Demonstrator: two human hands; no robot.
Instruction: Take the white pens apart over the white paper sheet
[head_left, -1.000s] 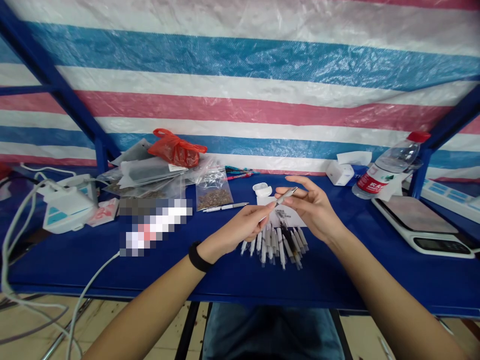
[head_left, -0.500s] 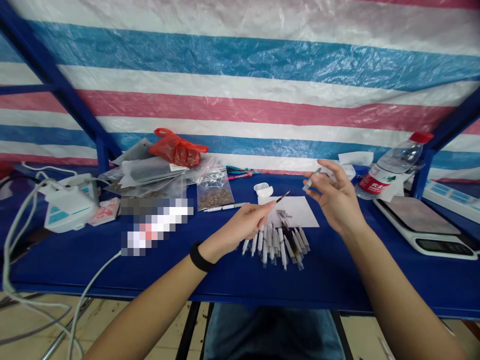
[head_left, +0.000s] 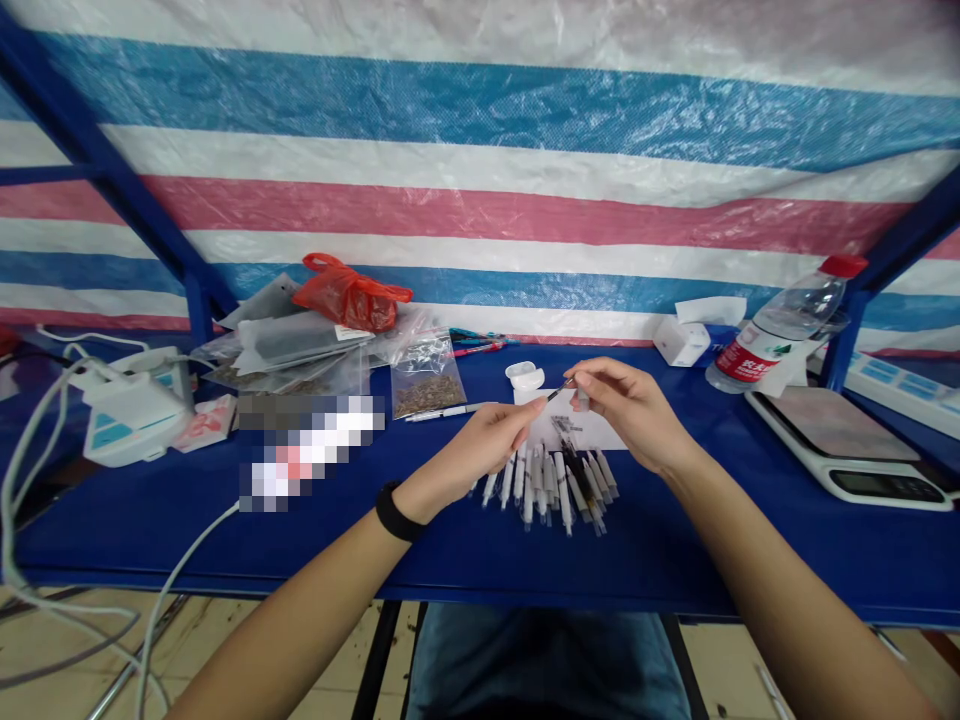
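Observation:
My left hand is pinched on a thin dark pen refill that points up and to the right. My right hand is closed on a small grey pen piece, held right at the refill's tip. Both hands hover over a row of several white pens lying on the blue table, with a white sheet of paper just behind them.
A small white case, a bag of small parts, a loose pen and a red bag on plastic bags lie at the back left. White chargers sit far left. A water bottle, tissue box and scale stand right.
My right hand, which had pulled the grey piece away to the right, has come back left and down to the refill's tip. My left hand has stayed almost still.

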